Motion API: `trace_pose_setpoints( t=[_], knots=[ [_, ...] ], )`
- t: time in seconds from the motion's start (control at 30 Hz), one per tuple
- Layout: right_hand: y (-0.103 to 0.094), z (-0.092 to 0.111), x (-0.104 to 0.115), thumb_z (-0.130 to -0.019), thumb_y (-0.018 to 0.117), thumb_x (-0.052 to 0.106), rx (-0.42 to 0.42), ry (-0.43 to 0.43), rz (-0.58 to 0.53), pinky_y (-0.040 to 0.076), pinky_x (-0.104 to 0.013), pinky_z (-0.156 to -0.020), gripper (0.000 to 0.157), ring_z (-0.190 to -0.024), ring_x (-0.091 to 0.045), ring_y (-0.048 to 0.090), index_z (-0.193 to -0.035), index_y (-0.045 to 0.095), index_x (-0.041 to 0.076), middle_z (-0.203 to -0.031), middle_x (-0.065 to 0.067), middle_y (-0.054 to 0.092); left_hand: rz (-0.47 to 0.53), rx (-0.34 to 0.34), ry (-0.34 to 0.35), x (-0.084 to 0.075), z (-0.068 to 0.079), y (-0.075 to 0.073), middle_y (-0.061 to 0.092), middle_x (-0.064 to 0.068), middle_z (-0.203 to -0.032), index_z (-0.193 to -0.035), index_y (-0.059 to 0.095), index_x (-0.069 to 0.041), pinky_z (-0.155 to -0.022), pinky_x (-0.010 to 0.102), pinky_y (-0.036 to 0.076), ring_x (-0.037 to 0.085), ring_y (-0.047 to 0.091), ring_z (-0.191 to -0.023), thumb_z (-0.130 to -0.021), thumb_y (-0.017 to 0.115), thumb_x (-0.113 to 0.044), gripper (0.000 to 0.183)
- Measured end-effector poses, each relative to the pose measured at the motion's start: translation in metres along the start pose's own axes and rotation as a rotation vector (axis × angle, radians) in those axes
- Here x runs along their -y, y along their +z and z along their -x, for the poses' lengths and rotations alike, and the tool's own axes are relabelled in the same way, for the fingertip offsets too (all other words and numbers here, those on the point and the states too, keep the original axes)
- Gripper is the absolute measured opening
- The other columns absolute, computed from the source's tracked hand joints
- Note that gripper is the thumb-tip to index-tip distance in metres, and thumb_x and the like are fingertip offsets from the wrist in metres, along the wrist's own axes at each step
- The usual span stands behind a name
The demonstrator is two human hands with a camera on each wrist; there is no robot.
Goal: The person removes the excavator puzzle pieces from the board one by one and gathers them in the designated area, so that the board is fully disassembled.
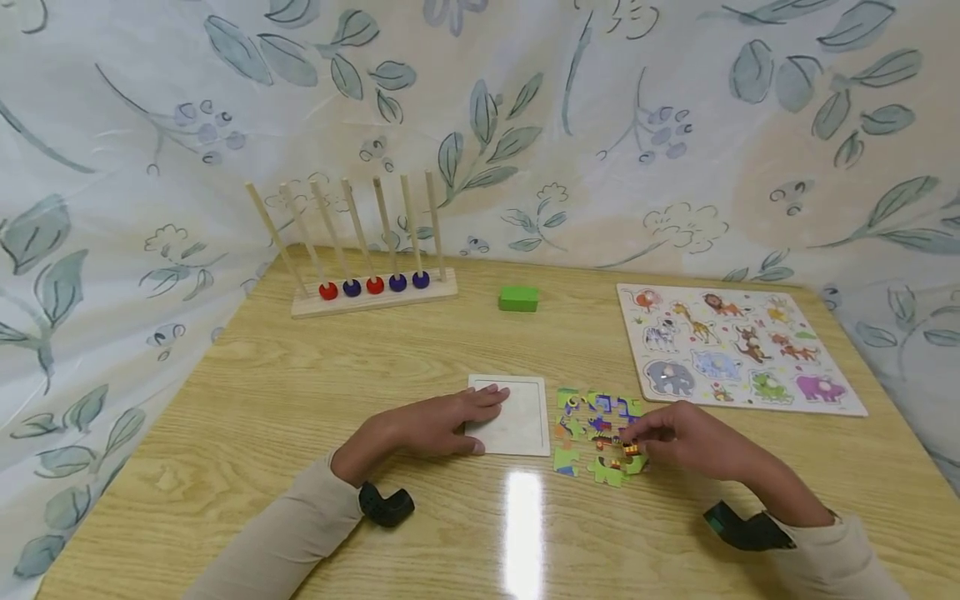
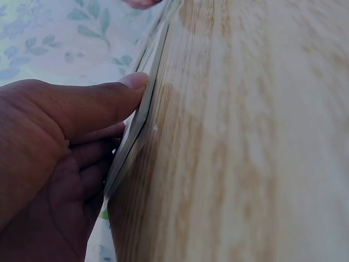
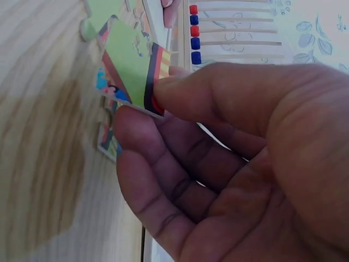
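Note:
A shallow white puzzle tray (image 1: 521,421) lies on the table in the middle of the head view. My left hand (image 1: 437,423) rests on its left side, fingers fairly straight and thumb at the near edge; the left wrist view shows the thumb (image 2: 103,106) against the rim. To the tray's right, several colourful jigsaw pieces (image 1: 568,458) lie grouped close together. Over the right side of that group, my right hand (image 1: 697,442) pinches a jigsaw piece (image 3: 131,65), green with dark and red stripes, between thumb and fingers. The piece looks tilted in the right wrist view.
An animal puzzle board (image 1: 731,354) lies at the right, just beyond the jigsaw pieces. At the back, a green block (image 1: 518,299) sits near a wooden peg stand (image 1: 375,296) with red and blue beads. Patterned fabric (image 1: 480,125) hangs behind the table.

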State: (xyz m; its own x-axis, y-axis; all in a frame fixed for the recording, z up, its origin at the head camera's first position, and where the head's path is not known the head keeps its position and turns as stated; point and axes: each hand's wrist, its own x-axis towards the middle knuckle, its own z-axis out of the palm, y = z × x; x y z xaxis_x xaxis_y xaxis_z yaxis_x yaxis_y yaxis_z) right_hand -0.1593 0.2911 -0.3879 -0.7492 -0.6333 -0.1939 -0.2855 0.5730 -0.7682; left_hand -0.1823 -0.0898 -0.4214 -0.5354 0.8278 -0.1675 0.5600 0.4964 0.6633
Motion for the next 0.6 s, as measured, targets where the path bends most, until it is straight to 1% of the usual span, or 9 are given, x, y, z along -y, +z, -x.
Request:
trace_pose_setpoints(
  t=[0.13,0.23,0.4,0.47,0.6],
  knots=[
    [0.0,0.005,-0.004,-0.092,0.061,-0.001,-0.005,-0.048,0.014,0.052,-0.025,-0.068,0.017,-0.088,-0.003,0.061,-0.105,0.072,0.002,-0.103,-0.006,0.071,0.005,0.0,0.002,0.0,0.0,0.0,0.013,0.003,-0.161,-0.152,0.027,-0.003,-0.116,0.04,0.015,0.018,0.006,-0.147,-0.098,0.06,-0.019,0.065],
    [0.001,0.008,-0.008,-0.091,0.061,-0.004,0.018,-0.082,0.002,0.052,-0.024,-0.068,0.017,-0.088,-0.001,0.06,-0.103,0.072,0.002,-0.101,-0.004,0.071,0.01,-0.004,0.009,0.001,0.0,0.0,0.014,0.003,-0.161,-0.152,0.028,-0.003,-0.116,0.039,0.016,0.017,0.006,-0.147,-0.098,0.06,-0.02,0.065],
    [0.003,0.009,-0.012,-0.092,0.061,-0.004,0.064,-0.083,-0.035,0.051,-0.024,-0.066,0.017,-0.086,-0.002,0.058,-0.103,0.072,0.001,-0.101,-0.005,0.07,0.009,-0.006,0.01,0.002,0.0,0.001,0.014,0.002,-0.161,-0.152,0.029,-0.003,-0.116,0.038,0.017,0.016,0.007,-0.147,-0.098,0.06,-0.021,0.065],
    [0.003,0.008,-0.013,-0.093,0.06,-0.002,0.07,-0.077,-0.042,0.05,-0.024,-0.063,0.016,-0.083,-0.003,0.058,-0.103,0.072,0.0,-0.101,-0.005,0.07,0.01,-0.007,0.007,0.002,0.0,0.001,0.014,0.002,-0.161,-0.152,0.029,-0.003,-0.116,0.038,0.017,0.016,0.006,-0.147,-0.098,0.06,-0.02,0.065],
    [0.002,0.008,-0.014,-0.093,0.06,-0.003,0.074,-0.077,-0.05,0.05,-0.024,-0.064,0.016,-0.084,-0.003,0.059,-0.104,0.071,0.0,-0.101,-0.006,0.07,0.015,-0.01,0.005,0.001,0.001,0.001,0.015,0.003,-0.161,-0.152,0.029,-0.002,-0.116,0.039,0.016,0.017,0.007,-0.147,-0.098,0.06,-0.019,0.064]
  ],
)
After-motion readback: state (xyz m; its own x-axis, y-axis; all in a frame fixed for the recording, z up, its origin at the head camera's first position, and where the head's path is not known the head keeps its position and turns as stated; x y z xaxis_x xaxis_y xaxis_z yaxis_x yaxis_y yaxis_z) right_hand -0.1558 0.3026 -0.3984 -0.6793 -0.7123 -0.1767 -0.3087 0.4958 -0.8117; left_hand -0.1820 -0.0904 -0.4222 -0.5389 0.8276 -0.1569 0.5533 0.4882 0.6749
